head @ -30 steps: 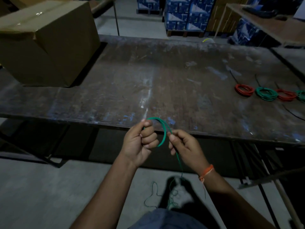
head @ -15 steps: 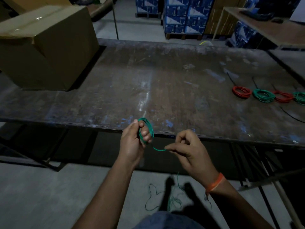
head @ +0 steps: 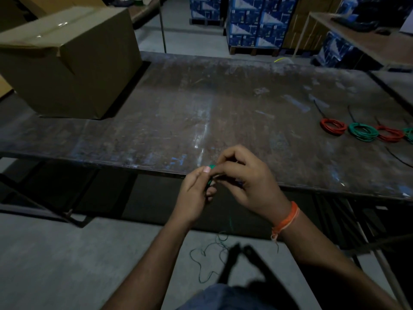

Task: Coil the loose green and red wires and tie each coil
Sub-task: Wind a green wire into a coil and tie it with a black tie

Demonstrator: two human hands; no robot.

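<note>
Table edge [head: 156, 167]; both hands [head: 223, 184] pinch green wire [head: 211, 167] there

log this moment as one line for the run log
step: coiling | left hand: grips small green wire coil | right hand: pinches same coil | loose green wire tail: trails on floor | finished red and green coils: right on metal table

Our forearms are bare; a braided orange thread wristband [head: 287, 220] circles our right wrist, and blue-grey fabric [head: 223, 297] shows at bottom centre.

Both hands, left hand [head: 194, 193] and right hand [head: 248, 184], pinch a green wire [head: 210, 181] at the table [head: 223, 113] edge.
</note>
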